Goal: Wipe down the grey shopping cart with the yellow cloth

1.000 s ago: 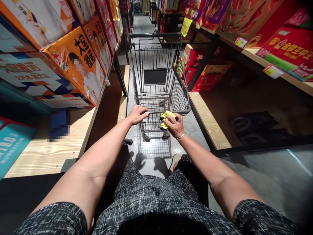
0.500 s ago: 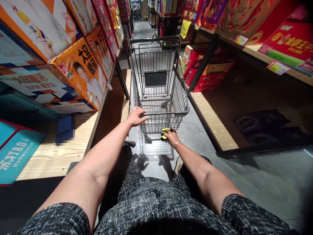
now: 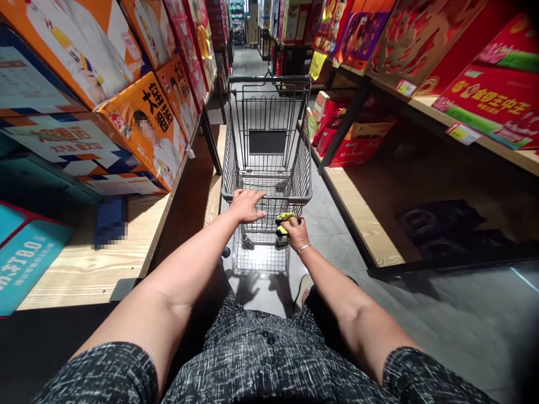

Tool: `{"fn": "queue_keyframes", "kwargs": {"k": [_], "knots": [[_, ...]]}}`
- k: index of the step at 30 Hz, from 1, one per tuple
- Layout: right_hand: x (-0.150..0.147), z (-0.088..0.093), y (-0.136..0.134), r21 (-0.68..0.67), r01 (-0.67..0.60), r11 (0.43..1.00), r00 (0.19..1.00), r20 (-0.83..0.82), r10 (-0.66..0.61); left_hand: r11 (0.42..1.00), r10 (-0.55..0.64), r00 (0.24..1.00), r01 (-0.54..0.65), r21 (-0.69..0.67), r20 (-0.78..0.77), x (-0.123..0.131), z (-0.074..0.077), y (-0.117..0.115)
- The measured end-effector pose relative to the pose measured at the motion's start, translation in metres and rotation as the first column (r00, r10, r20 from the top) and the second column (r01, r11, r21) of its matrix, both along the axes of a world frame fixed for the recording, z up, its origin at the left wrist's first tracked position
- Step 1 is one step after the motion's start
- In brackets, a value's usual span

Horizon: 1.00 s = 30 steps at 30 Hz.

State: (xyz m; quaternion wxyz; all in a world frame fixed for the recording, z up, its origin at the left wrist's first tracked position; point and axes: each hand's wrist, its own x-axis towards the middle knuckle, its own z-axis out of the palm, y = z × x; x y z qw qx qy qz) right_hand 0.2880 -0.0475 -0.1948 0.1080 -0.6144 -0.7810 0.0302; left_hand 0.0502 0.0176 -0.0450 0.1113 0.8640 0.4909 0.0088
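A dark wire shopping cart stands in front of me, its near grey rim facing me. Over the left part of that rim is my left hand, fingers stretched out and thumb apart; whether it touches the rim I cannot tell. My right hand, with a silver bracelet at the wrist, is lower, just short of the cart's near side. Its fingers are closed around a crumpled yellow-and-black item, soft-looking like cloth or a glove.
Shelving lines both sides of the narrow aisle. Orange boxes are stacked on the left above a wooden shelf board; a turquoise box lies nearer. On the right, red gift boxes stand above a low wooden shelf. Grey floor runs ahead.
My left hand has opened from its grip on the cart's rim, fingers now spread. The cart's near end has swung left, so it stands straighter. My right hand keeps the yellow-and-black item.
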Motion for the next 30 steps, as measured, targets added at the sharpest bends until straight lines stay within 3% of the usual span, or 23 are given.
{"fn": "queue_keyframes", "kwargs": {"k": [3,5,9,13,15,17,23,26,30], "knots": [[-0.010,-0.004,-0.008,-0.095,-0.047,0.994,0.998,0.042,0.051,1.000,0.017,0.999,-0.017,0.004,0.030,0.000,-0.005,0.001],[-0.014,0.010,-0.008,-0.051,-0.101,0.994,0.994,0.033,0.102,1.000,0.017,0.999,-0.017,-0.004,0.034,-0.005,-0.006,0.004],[-0.012,0.062,0.005,0.241,-0.169,0.956,0.983,-0.031,0.182,1.000,0.029,0.999,-0.029,0.006,0.031,-0.014,-0.007,0.009],[0.001,0.109,0.022,0.375,0.005,0.927,0.994,-0.103,0.036,1.000,0.026,0.999,-0.026,-0.006,0.042,-0.016,-0.006,0.009],[-0.001,0.119,0.026,0.334,0.100,0.937,0.991,-0.119,-0.064,1.000,0.010,0.999,-0.010,-0.009,0.041,-0.016,-0.006,0.009],[-0.016,0.121,0.026,0.257,0.113,0.960,0.991,-0.093,-0.092,1.000,0.000,0.999,0.000,-0.004,0.033,-0.015,-0.008,0.009],[-0.077,0.130,0.029,0.148,-0.133,0.980,0.991,0.034,0.130,0.999,0.036,0.995,-0.037,0.017,0.092,-0.021,-0.015,0.015],[-0.063,0.144,0.032,0.100,-0.183,0.978,0.981,0.090,0.174,0.999,0.050,0.989,-0.049,-0.011,0.139,-0.030,-0.015,0.019],[-0.005,0.152,0.043,0.073,-0.151,0.986,0.986,0.085,0.145,0.997,0.072,0.981,-0.065,-0.046,0.182,-0.040,-0.010,0.026]]}}
